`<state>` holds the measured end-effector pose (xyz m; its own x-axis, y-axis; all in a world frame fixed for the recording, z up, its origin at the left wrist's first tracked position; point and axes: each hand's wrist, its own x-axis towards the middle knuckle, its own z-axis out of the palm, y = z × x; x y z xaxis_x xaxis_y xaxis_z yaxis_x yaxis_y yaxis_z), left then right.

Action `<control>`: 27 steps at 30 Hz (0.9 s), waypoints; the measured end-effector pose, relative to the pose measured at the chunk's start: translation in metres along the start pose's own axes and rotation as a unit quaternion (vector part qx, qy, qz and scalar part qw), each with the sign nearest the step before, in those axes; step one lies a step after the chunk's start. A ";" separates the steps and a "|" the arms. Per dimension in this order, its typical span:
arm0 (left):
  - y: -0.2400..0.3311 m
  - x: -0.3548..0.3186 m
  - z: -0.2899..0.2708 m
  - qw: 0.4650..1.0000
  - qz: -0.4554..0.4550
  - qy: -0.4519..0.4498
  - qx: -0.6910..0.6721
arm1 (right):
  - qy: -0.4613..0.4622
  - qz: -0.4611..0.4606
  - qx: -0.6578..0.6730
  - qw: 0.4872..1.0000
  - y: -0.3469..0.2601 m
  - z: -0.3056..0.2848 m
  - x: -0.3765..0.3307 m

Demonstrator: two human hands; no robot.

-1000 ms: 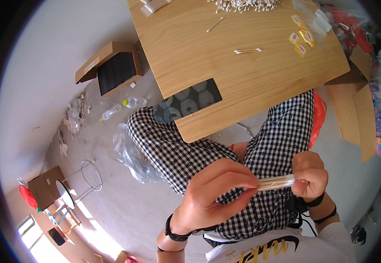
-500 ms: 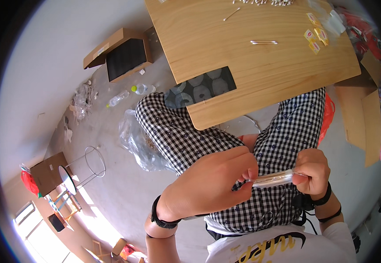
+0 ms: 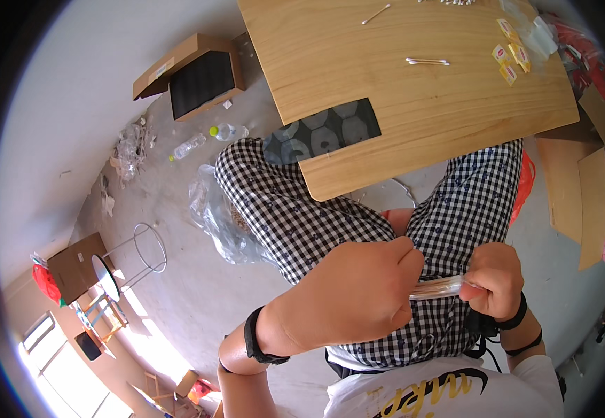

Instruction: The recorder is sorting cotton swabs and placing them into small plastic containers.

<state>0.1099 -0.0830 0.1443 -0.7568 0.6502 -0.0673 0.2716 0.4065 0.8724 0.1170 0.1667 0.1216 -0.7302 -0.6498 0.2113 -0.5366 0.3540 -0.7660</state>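
Observation:
Above my lap, a slim clear plastic packet (image 3: 438, 288) is stretched level between my two hands, with thin pale sticks inside that look like cotton swabs. My left hand (image 3: 358, 292) is closed on its left end, back of the hand up and fingertips hidden. The right end is gripped in the closed fist of my right hand (image 3: 495, 279), thumb against the plastic. On the wooden table (image 3: 400, 146) ahead lie a small pair of cotton swabs (image 3: 428, 62), a single swab (image 3: 376, 14) and a pile of swabs (image 3: 456, 2) at the far edge.
Yellow sachets (image 3: 511, 54) and clear plastic lie at the table's far right. Open cardboard boxes (image 3: 560, 188) stand right of the table, another box (image 3: 205, 83) at the far left. Bottles (image 3: 229, 132) and a clear bag (image 3: 219, 223) are on the floor, left of my legs.
My left hand has rolled over and closed more tightly, so its finger and thumb tips no longer show. The packet stays between both hands; my right hand has barely moved. The view has shifted slightly.

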 end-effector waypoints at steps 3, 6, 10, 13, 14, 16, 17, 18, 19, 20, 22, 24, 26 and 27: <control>0.008 -0.001 0.003 0.998 0.021 0.048 0.030 | 0.022 -0.016 0.005 1.000 -0.005 -0.003 0.003; 0.011 -0.003 0.006 0.994 0.015 0.083 0.064 | -0.002 -0.046 0.001 0.999 -0.008 -0.007 0.004; 0.014 -0.012 0.014 0.991 0.003 0.108 0.083 | 0.023 -0.055 -0.014 0.998 -0.009 -0.015 0.000; 0.012 -0.020 0.022 0.981 -0.003 0.186 -0.059 | 0.033 -0.051 -0.028 0.998 -0.010 -0.019 -0.005; 0.012 -0.020 0.025 0.981 0.001 0.185 -0.058 | 0.052 -0.054 -0.039 0.996 -0.011 -0.019 -0.006; 0.009 -0.022 0.036 0.959 0.010 0.252 -0.127 | 0.065 -0.069 -0.050 0.994 -0.013 -0.018 -0.006; 0.007 -0.022 0.037 0.957 0.019 0.255 -0.139 | 0.076 -0.084 -0.060 0.992 -0.013 -0.018 -0.005; 0.006 -0.022 0.039 0.957 0.021 0.253 -0.138 | 0.078 -0.084 -0.061 0.992 -0.014 -0.016 -0.005; 0.005 -0.023 0.041 0.951 0.031 0.266 -0.154 | 0.099 -0.100 -0.060 0.988 -0.014 -0.015 -0.006; 0.005 -0.024 0.044 0.944 0.041 0.278 -0.171 | 0.120 -0.116 -0.059 0.984 -0.015 -0.013 -0.006; 0.003 -0.026 0.049 0.940 0.045 0.288 -0.178 | 0.117 -0.121 -0.058 0.984 -0.016 -0.014 -0.004; 0.001 -0.028 0.052 0.935 0.050 0.298 -0.186 | 0.114 -0.126 -0.059 0.984 -0.017 -0.014 -0.003; 0.000 -0.029 0.053 0.940 0.063 0.292 -0.165 | 0.116 -0.127 -0.063 0.983 -0.018 -0.014 -0.004; 0.000 -0.029 0.051 0.940 0.062 0.292 -0.164 | 0.116 -0.128 -0.062 0.983 -0.018 -0.014 -0.006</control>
<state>0.1620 -0.0687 0.1209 -0.9550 0.1767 0.2383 0.2534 0.0681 0.9650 0.1249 0.1733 0.1424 -0.6339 -0.5624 0.5310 -0.7521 0.2883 -0.5926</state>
